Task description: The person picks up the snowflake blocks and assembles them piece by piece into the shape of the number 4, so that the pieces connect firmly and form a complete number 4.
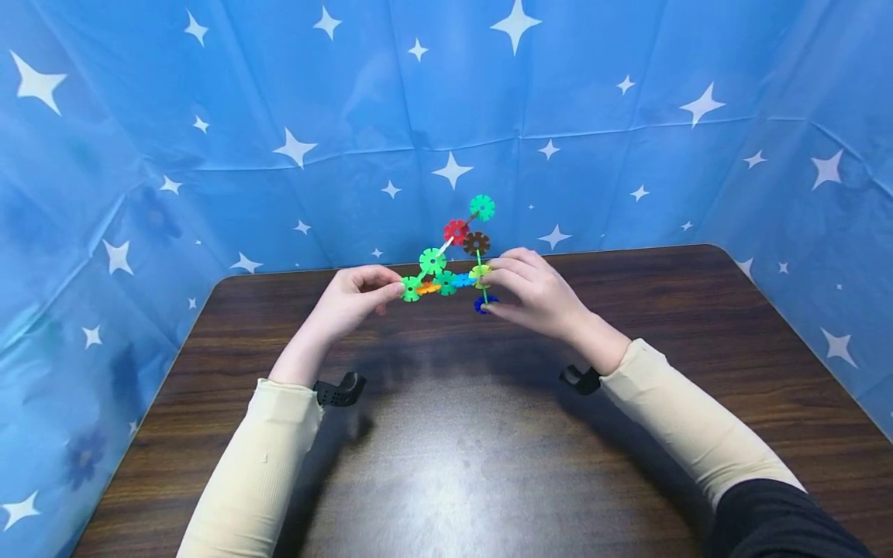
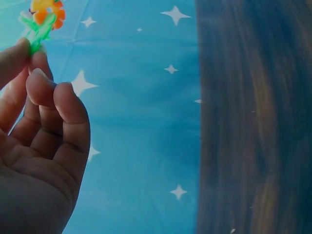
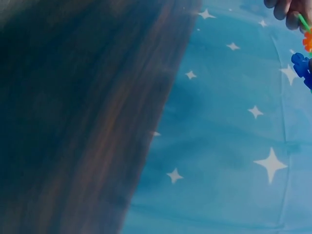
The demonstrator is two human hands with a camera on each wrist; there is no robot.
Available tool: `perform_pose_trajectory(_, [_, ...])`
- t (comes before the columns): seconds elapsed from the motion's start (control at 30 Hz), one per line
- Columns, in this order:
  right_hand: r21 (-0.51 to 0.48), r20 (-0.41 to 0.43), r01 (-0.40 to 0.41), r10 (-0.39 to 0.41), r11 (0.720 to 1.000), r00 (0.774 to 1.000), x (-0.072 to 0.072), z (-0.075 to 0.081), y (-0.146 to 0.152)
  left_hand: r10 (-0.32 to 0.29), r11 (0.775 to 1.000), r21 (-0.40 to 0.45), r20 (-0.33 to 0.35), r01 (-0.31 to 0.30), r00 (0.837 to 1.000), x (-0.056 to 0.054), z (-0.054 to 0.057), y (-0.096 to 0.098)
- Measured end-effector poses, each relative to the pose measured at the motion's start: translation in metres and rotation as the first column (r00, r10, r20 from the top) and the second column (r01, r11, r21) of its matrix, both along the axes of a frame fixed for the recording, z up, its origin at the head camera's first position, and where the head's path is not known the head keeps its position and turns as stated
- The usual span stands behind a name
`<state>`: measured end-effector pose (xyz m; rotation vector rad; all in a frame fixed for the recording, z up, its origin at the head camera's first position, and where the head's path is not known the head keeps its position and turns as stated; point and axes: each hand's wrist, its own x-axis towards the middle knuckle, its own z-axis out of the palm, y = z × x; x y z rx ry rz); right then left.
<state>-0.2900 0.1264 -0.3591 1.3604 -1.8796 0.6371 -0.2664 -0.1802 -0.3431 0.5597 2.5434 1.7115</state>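
Observation:
A chain of linked, notched plastic discs, like snowflake building discs, is held up over the table between both hands in the head view. At its left end my left hand [image 1: 352,298] pinches a light green disc [image 1: 410,289] between thumb and index finger. An orange disc [image 1: 428,287] and a blue disc [image 1: 463,280] run along the bottom. My right hand [image 1: 540,294] grips the right side, fingers at a yellow disc [image 1: 478,273] and thumb by a dark blue disc [image 1: 481,304]. Brown [image 1: 477,243], red [image 1: 456,231] and green [image 1: 482,207] discs rise above.
The dark wood-grain table [image 1: 432,434] lies below both hands. A blue curtain [image 1: 474,93] with white stars hangs behind and along the sides. Black devices are strapped at the left wrist [image 1: 340,390] and right wrist [image 1: 580,380].

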Motion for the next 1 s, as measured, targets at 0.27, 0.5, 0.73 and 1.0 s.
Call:
perform_pose_trajectory(0.27, [-0.024,0.236,0.036,-0.03,0.999,0.971,-0.005,-0.017,-0.007,0.061,0.997,0.038,0.068,-0.063,0.996,-0.011,-0.019,0.002])
perform_pose_trajectory(0.5, [0.048,0.552,0.141,-0.144,0.989,0.822,-0.01,-0.034,-0.011,0.106,0.986,0.102,0.221,-0.131,0.969,-0.022,-0.042,0.007])
perform_pose_trajectory(0.73, [0.139,0.753,0.2,-0.235,0.97,0.614,-0.024,-0.055,-0.016,0.11,0.98,0.116,0.363,-0.162,0.925,-0.033,-0.067,0.005])
perform_pose_trajectory(1.0, [0.214,0.847,0.182,-0.275,0.96,0.454,-0.034,-0.076,-0.018,0.11,0.981,0.084,0.511,-0.177,0.853,-0.045,-0.088,0.004])
